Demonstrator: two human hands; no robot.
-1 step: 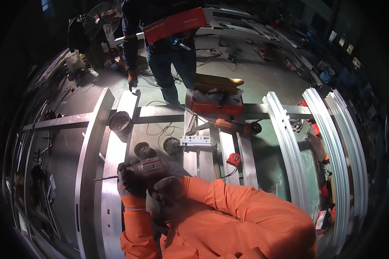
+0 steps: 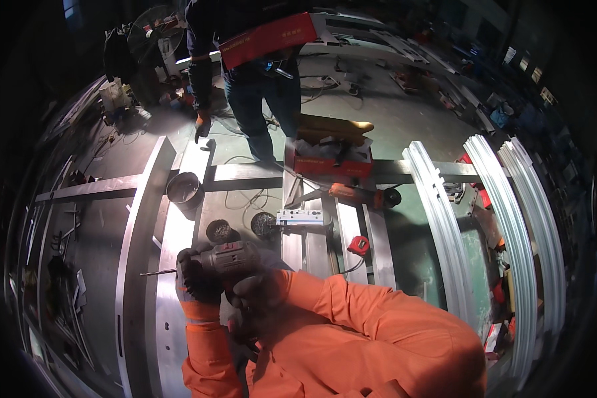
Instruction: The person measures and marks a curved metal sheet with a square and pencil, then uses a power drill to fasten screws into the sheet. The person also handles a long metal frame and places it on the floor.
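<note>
ok, l. hand wraps drill nr its front, r. hand on its grip, bit pointing l. over l. edge of metal beam.

This looks like a metal workshop, judging by the power drill toward eight o'clock, long metal beam at nine, grooved metal profiles at three and red tape measure toward four.
</note>
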